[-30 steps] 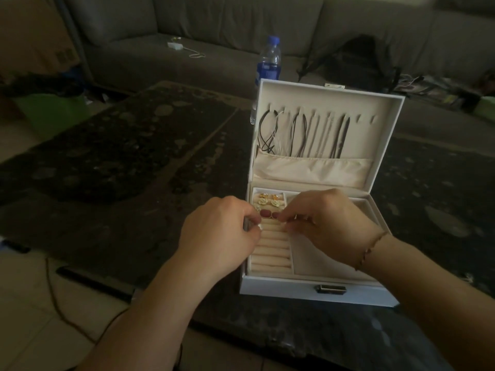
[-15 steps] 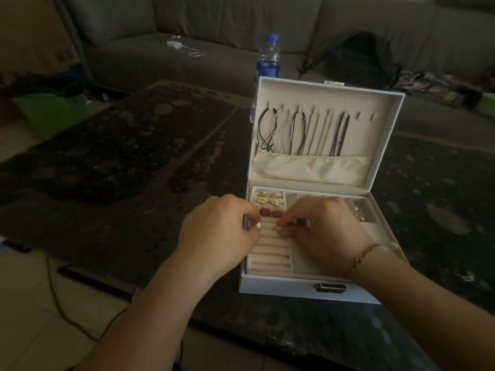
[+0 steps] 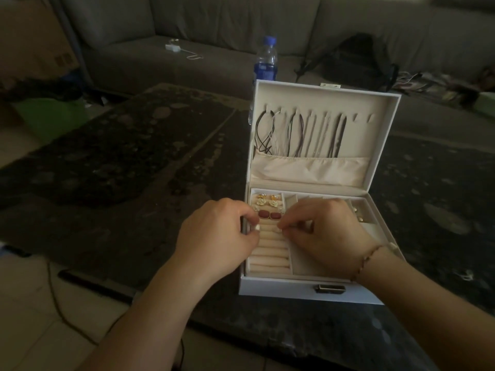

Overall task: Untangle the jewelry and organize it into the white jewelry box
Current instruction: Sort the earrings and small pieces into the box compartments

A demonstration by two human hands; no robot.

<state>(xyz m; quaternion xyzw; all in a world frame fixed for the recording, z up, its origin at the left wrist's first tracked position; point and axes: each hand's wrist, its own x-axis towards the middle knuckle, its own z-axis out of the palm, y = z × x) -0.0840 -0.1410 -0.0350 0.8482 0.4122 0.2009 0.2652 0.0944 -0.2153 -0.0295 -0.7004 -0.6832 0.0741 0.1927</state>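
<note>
Green bag (image 3: 51,116) lying far left of white jewelry box (image 3: 308,290). Dark mottled table (image 3: 120,162) carrying box, lid standing open. Grey sofa (image 3: 214,36), water bottle (image 3: 263,62) sitting behind box. Your left hand (image 3: 217,236), right hand (image 3: 324,234) curling over ring rolls (image 3: 270,250); whether pinching anything, cannot tell.

The white jewelry box (image 3: 281,289) sat open on the dark table, lid upright, with necklaces (image 3: 300,135) hanging from its hooks into a cream pocket. Gold flower earrings (image 3: 266,202) and two red oval studs (image 3: 269,215) lay at the far end of the ring rolls (image 3: 270,253); small pale pieces, possibly pearls (image 3: 360,218), lay in a right compartment.
</note>
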